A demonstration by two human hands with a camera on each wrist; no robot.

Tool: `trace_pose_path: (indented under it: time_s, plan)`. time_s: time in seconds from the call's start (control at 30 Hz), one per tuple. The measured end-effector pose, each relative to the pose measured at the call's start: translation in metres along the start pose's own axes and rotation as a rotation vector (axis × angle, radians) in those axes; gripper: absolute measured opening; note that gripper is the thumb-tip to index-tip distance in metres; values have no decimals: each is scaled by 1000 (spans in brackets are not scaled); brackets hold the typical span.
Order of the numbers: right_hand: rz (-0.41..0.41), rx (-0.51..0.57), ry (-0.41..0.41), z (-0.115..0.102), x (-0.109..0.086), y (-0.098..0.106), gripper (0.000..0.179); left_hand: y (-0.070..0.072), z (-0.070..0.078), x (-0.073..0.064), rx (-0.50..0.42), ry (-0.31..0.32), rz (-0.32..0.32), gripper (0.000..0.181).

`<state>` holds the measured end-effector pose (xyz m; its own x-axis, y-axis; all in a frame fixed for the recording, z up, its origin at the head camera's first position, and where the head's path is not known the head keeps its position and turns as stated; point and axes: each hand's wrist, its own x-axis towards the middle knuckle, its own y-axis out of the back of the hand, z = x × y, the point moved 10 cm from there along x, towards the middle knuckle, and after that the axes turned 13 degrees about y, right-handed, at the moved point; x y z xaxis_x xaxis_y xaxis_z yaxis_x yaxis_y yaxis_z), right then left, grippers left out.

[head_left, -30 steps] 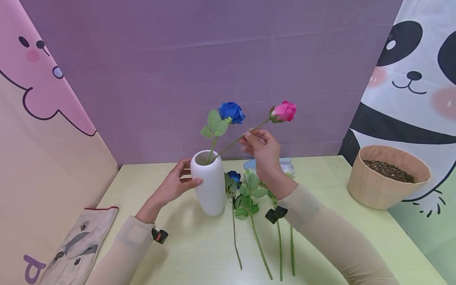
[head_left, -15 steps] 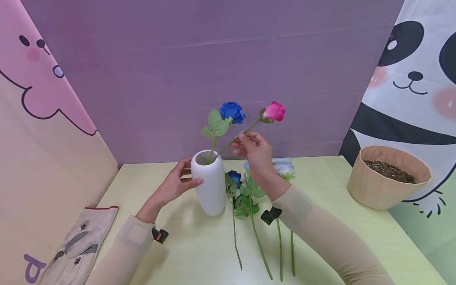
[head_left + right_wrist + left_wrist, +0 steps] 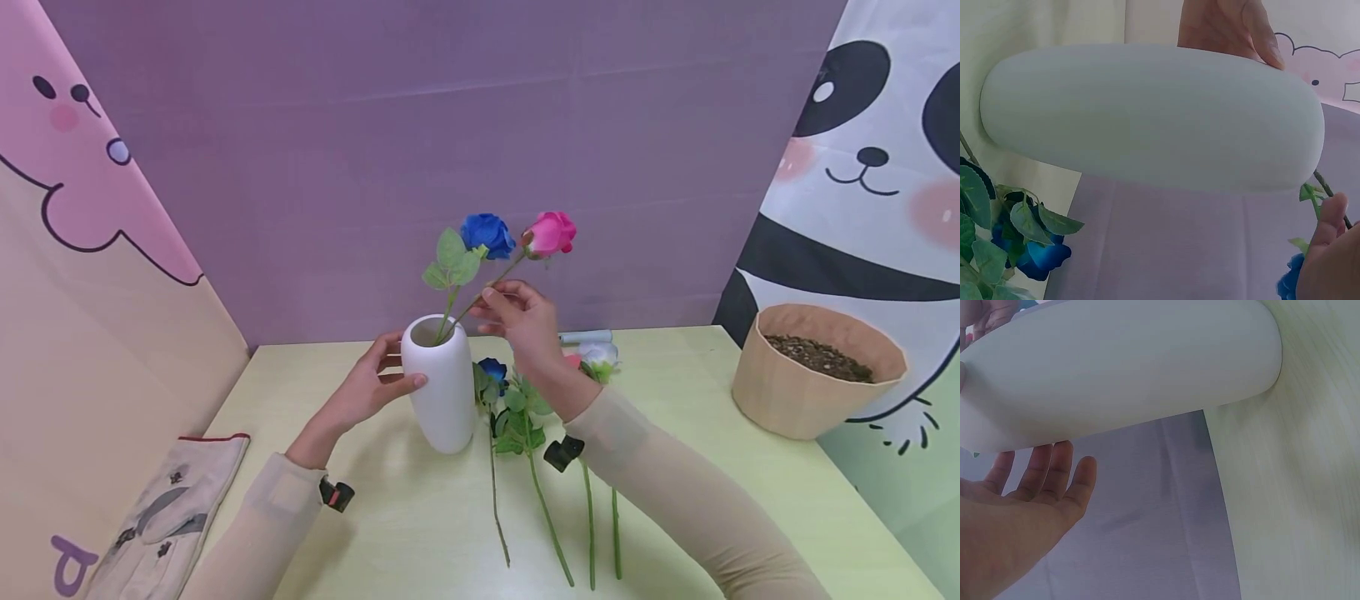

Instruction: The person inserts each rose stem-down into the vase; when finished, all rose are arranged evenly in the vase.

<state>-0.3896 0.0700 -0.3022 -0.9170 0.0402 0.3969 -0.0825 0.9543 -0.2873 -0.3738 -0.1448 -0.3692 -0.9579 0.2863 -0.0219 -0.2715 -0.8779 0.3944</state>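
"Standing on the table (image 3: 405, 533), the white vase (image 3: 442, 400) is being gripped near its top by the left hand (image 3: 365, 390), thumb on the near side, fingers behind. What is being held by the right?"

"Between thumb and fingers of the right hand (image 3: 525, 329), the thin stem (image 3: 513, 267) of the pink rose (image 3: 551, 233) is being pinched. It is being slanted down to the vase's mouth, where its tip is being hidden; beside it, a standing blue rose (image 3: 489, 236) is being held by the vase alone."

"How is the rose being judged to handle?"

"As light and springy, with a fairly stiff stem and soft petals; a grip below the bloom is being preferred. For the vase, a smooth, slippery, perhaps breakable wall is being assumed, so a gentle hold under the rim is being advised."

"And the surface, the room?"

"By the pale table, loose flowers (image 3: 513, 429) are being carried right of the vase, a lying blue rose (image 3: 492, 369) and a white rose (image 3: 600, 355) among them. Soil (image 3: 817, 358) is being held in a planter (image 3: 772, 392) at the far right; the back is being closed off by a purple backdrop (image 3: 375, 167)."
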Motion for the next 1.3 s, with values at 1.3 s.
trace_pose_path:
  time_s: [1.3]
  plan:
    - [-255, -298, -114, 22, -6, -10, 28, 1, 2, -2, 13, 0, 4, 75]
